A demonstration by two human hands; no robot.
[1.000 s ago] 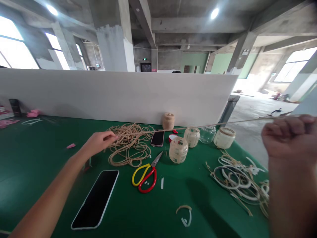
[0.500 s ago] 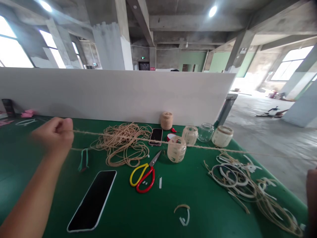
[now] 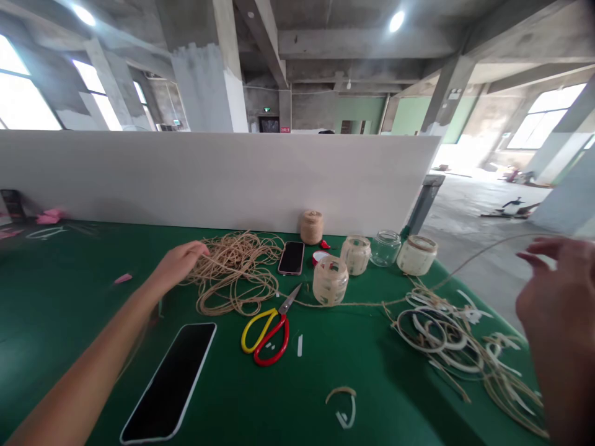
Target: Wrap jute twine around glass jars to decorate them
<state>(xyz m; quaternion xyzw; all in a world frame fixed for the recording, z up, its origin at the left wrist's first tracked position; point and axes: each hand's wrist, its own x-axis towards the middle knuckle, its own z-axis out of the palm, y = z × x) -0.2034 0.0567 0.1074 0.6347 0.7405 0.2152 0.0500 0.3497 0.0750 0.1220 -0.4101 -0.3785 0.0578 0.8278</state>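
Head view: left hand point(image 3: 179, 267) sits at the edge of the twine pile point(image 3: 232, 272), fingers pressed together on the strands; can't tell if pinching. Right hand point(image 3: 553, 291) is raised past the right table edge, fingers spread, no visible grip. A twine strand point(image 3: 344, 304) runs from the pile, just in front of the near jar point(image 3: 330, 280), over the white strips point(image 3: 441, 331), and up toward the right fingers. Scissors point(image 3: 267, 328) and phone point(image 3: 170, 381) lie on the green table point(image 3: 60, 310); spool point(image 3: 311, 227) stands against the partition point(image 3: 209, 176).
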